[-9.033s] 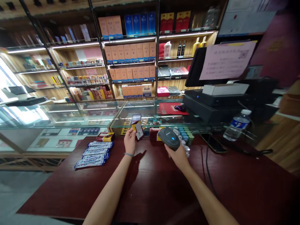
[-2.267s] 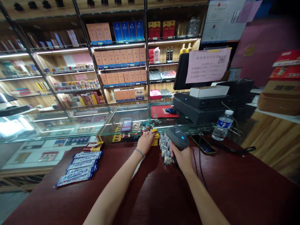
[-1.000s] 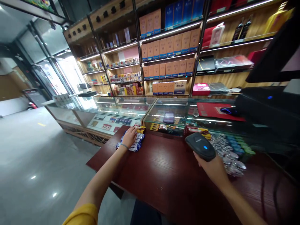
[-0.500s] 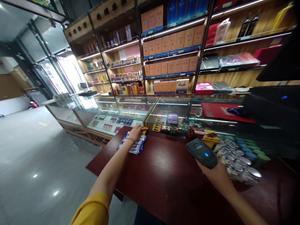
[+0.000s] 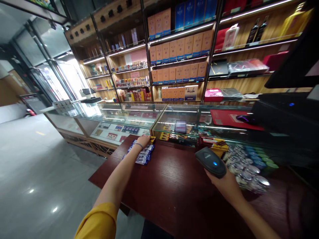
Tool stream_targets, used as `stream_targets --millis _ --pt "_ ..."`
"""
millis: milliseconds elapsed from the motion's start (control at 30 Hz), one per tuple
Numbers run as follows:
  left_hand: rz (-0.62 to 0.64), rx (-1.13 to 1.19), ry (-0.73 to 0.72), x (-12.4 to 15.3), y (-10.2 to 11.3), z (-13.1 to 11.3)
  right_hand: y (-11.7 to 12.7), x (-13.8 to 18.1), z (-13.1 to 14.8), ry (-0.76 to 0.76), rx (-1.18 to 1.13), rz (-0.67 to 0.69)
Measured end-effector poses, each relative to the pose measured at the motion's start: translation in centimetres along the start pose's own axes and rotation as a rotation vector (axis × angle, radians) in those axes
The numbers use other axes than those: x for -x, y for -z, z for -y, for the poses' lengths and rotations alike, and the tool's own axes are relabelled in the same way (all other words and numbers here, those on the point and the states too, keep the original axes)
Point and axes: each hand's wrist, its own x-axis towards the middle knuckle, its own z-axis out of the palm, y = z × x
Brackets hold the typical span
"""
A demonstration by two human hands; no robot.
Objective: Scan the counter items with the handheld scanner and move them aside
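My left hand (image 5: 144, 140) reaches far across the dark red counter (image 5: 174, 186) and rests on a small yellow and brown packet (image 5: 152, 139), just past a pile of blue and white bars (image 5: 142, 154). Its fingers curl over the packet; whether they grip it is hard to see. My right hand (image 5: 221, 181) is closed round a black handheld barcode scanner (image 5: 210, 162) with a blue light, held above the counter. Beside the scanner lie a red and yellow box (image 5: 214, 144) and several small capped bottles (image 5: 249, 169).
A glass display case (image 5: 139, 114) runs behind the counter, with lit wooden shelves of boxes (image 5: 176, 49) beyond. A red mat with a mouse (image 5: 243, 118) and a black till unit (image 5: 286, 113) sit at the right. A shiny grey floor (image 5: 37, 179) lies at the left.
My left hand has slid a little farther over the blue bars onto the yellow packet. The scanner in my right hand has shifted slightly left and down.
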Motion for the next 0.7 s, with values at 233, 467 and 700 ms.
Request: stream_targets --millis 233,467,700 --pt "-0.177 0.009 0.022 2.1 1.4 -1.0 0.6 -0.3 -0.8 -0.004 0.005 -0.008" --pt "-0.695 0.795 0.297 3.0 1.4 -6.6 1.1 0.0 0.1 0.028 -0.031 -0.037" --pt "-0.627 2.142 0.251 3.2 -1.4 -15.9 1.2 0.4 0.1 0.054 -0.053 -0.061"
